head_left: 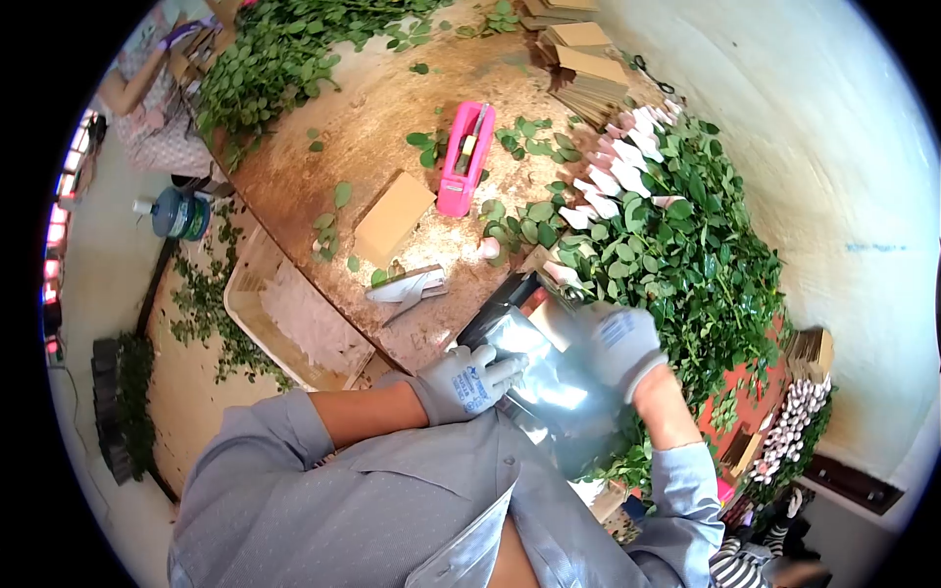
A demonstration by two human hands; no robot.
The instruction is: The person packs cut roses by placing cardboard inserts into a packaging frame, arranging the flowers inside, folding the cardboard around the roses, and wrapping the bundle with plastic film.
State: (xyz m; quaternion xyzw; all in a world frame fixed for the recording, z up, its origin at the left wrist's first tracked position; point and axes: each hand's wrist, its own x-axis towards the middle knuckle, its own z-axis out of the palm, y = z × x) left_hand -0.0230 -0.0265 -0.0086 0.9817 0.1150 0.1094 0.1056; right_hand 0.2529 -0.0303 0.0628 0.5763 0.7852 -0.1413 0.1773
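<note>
Both hands wear pale gloves. My left hand (473, 380) rests at the left edge of a shiny clear plastic sheet (549, 377), fingers pointing right; whether it grips the sheet is unclear. My right hand (616, 343) is smeared by motion over the sheet's right side, beside the green leaves, and its fingers cannot be made out. Under and above the sheet shows a dark edge with a small cardboard piece (542, 314). A stapler (407, 285) lies to the upper left of my left hand. Wrapped flower bundles (613, 176) with leafy stems (676, 255) lie on the right.
A pink tape dispenser (464, 162), cardboard pieces (394, 218) and loose leaves lie on the wooden table (294, 186). Cardboard stacks (588, 78) and scissors (654, 74) are at the back. A tray (294, 314) and water bottle (181, 215) stand left. Other people are at upper left and lower right.
</note>
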